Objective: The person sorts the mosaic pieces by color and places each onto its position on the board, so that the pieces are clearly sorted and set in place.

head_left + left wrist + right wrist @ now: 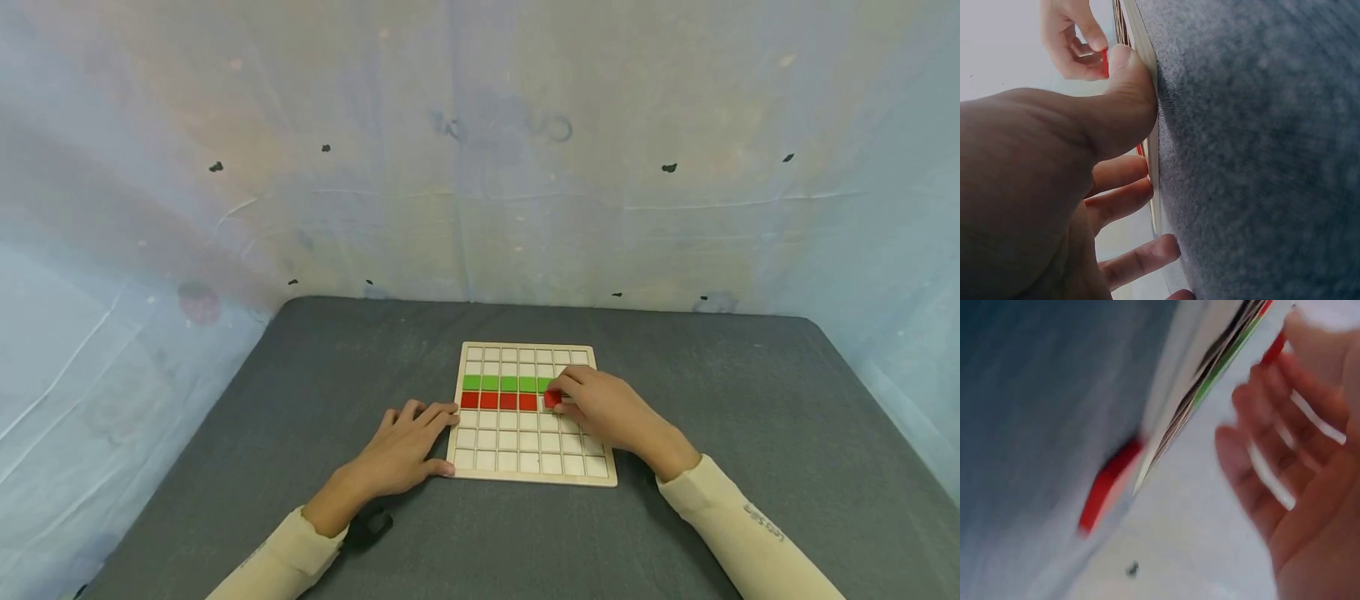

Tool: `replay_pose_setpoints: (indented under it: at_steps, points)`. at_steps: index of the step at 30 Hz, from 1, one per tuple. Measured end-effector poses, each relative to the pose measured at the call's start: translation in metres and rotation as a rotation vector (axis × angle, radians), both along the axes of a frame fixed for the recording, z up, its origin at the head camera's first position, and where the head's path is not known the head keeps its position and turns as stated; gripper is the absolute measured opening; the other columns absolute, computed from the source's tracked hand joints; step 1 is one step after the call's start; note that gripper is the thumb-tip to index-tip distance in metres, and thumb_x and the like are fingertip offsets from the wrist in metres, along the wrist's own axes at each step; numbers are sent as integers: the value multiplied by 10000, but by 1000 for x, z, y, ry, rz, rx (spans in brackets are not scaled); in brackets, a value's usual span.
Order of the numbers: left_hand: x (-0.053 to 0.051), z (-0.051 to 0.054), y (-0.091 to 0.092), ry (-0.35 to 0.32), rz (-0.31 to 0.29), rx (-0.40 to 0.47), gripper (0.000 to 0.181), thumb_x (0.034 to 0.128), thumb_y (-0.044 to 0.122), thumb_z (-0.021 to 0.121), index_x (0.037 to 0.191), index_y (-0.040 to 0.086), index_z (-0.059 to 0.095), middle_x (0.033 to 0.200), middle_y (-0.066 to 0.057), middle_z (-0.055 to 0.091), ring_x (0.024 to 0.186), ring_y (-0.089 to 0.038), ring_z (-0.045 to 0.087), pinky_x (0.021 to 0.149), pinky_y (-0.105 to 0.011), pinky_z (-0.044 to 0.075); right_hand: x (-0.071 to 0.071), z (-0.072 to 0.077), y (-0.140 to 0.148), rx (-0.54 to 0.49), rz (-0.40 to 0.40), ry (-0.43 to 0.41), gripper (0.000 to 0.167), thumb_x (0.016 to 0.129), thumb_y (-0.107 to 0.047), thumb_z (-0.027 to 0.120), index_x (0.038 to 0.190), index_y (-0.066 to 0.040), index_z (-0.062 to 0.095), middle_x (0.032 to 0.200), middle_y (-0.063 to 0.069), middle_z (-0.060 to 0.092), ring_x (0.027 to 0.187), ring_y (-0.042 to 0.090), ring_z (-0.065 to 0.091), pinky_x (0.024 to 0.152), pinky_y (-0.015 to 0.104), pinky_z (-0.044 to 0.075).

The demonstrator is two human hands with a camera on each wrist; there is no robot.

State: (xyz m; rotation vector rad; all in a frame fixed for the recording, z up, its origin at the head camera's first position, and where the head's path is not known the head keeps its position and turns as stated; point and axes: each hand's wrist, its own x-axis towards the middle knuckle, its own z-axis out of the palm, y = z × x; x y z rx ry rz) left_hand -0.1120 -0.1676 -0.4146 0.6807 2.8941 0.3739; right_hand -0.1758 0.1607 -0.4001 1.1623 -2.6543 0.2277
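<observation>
A light wooden board (525, 477) with a grid of square cells lies on the table. Several green tiles (508, 383) fill part of one row, and several red tiles (507, 402) stand in the row just below. My right hand (611, 408) pinches a red tile (552, 398) between thumb and fingers over the red row, right of the placed ones. The right wrist view shows that red tile (1274, 347) tilted at the fingertips. My left hand (397, 450) touches the board's left edge with spread fingers, its thumb at the lower left corner.
The dark grey table (375, 358) extends around the board. Another red piece (1110, 484) lies on it beside the board in the right wrist view. A pale sheet (480, 233) hangs behind the table. Something black (369, 527) shows under the left wrist.
</observation>
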Motion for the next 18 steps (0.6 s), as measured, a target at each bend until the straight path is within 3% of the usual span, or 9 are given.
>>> replay_pose_setpoints:
  at_steps: [5, 11, 18]
  points:
    - [1, -1, 0, 4, -4, 10, 707, 834, 514, 708, 1450, 231, 507, 1568, 58, 393, 1307, -283, 412, 987, -564, 352, -1, 4, -5, -9, -3, -28, 265, 911, -301, 738, 1143, -181, 696, 1037, -40, 652, 908, 113, 639, 762, 307, 565]
    - [0, -1, 1, 3, -5, 4, 703, 839, 517, 704, 1452, 242, 502, 1574, 67, 382, 1311, -279, 405, 995, -563, 350, -1, 0, -9, 52, -44, -88, 286, 918, -312, 730, 1164, -172, 689, 1044, -31, 646, 900, 123, 623, 763, 320, 551]
    - [0, -1, 2, -1, 3, -2, 709, 835, 521, 707, 1454, 242, 501, 1573, 66, 384, 1315, -280, 404, 1005, -566, 346, 0, -2, -9, 63, -66, -98, 283, 924, -327, 721, 1165, -183, 687, 1036, -35, 637, 882, 118, 610, 753, 318, 542]
